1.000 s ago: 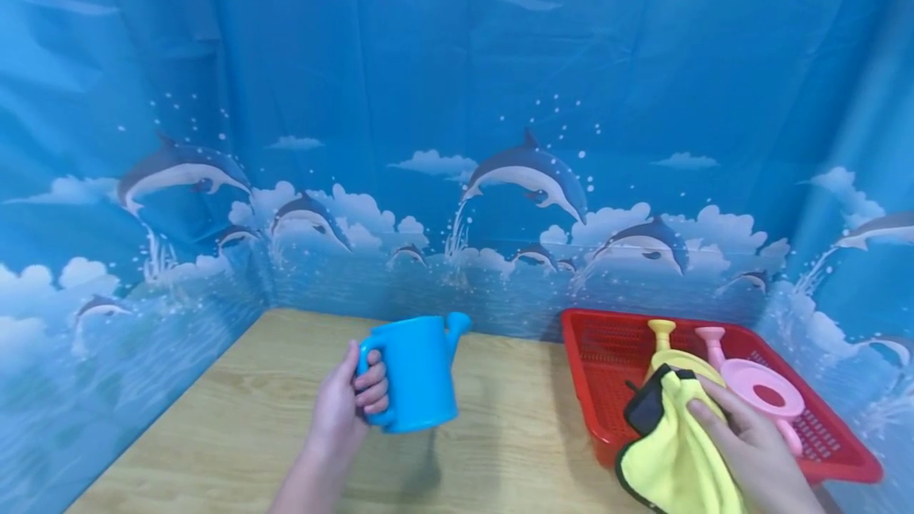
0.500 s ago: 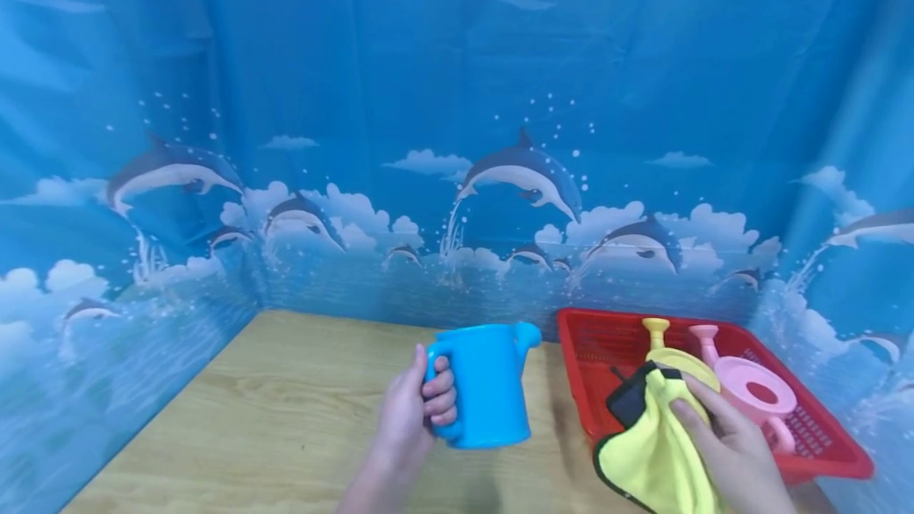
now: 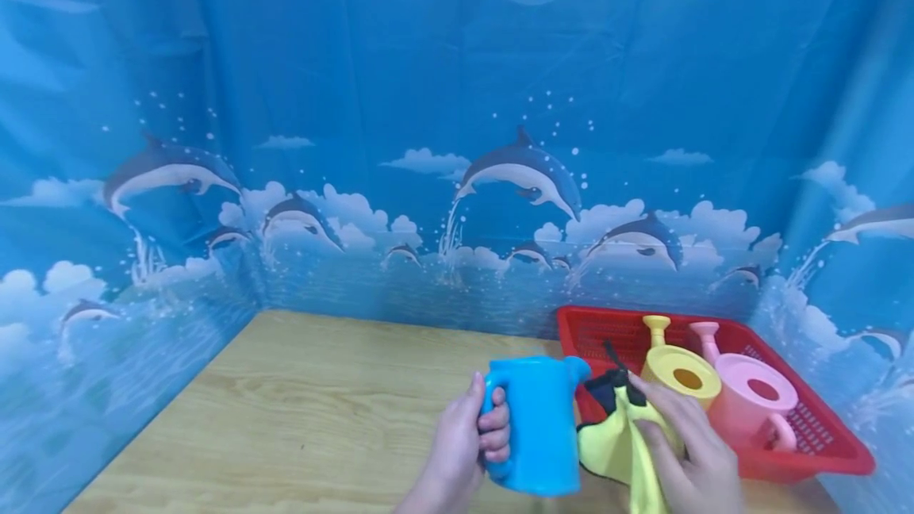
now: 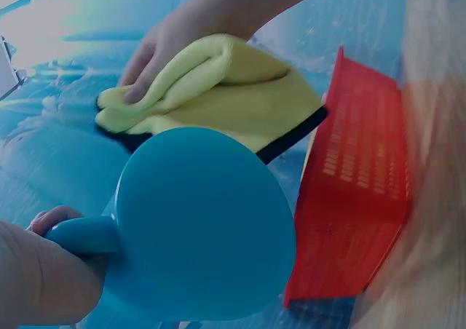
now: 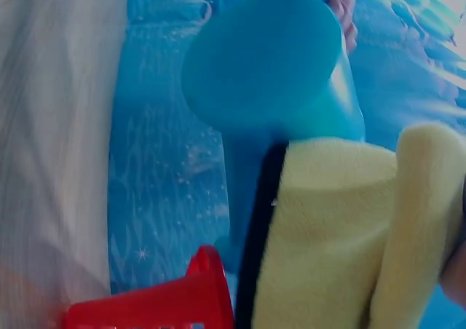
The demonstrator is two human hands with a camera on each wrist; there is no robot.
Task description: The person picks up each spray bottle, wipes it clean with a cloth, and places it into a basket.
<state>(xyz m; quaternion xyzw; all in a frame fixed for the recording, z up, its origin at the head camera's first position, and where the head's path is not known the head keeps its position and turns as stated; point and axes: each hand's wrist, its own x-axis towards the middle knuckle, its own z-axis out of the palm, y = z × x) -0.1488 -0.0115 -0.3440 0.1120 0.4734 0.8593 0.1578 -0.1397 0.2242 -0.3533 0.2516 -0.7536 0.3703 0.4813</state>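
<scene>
My left hand (image 3: 460,439) grips the handle of a blue toy watering can (image 3: 539,427), held upright above the table with its spout to the right. In the left wrist view the can's round base (image 4: 204,223) faces the camera. My right hand (image 3: 689,446) pinches a yellow cloth (image 3: 621,439) with black edging, bunched up and hanging down. The cloth is close to the can's right side, near the spout. Seen from the right wrist, the cloth (image 5: 328,234) overlaps the lower part of the can (image 5: 269,67).
A red plastic basket (image 3: 821,462) stands at the right of the wooden table (image 3: 286,411). Inside it are a yellow watering can (image 3: 660,359) and a pink watering can (image 3: 739,411). A blue curtain (image 3: 400,101) printed with dolphins hangs behind and at the sides.
My left hand has carried the blue watering can to the right and lower, toward the cloth. My right hand has drawn the cloth slightly left, uncovering more of the yellow can.
</scene>
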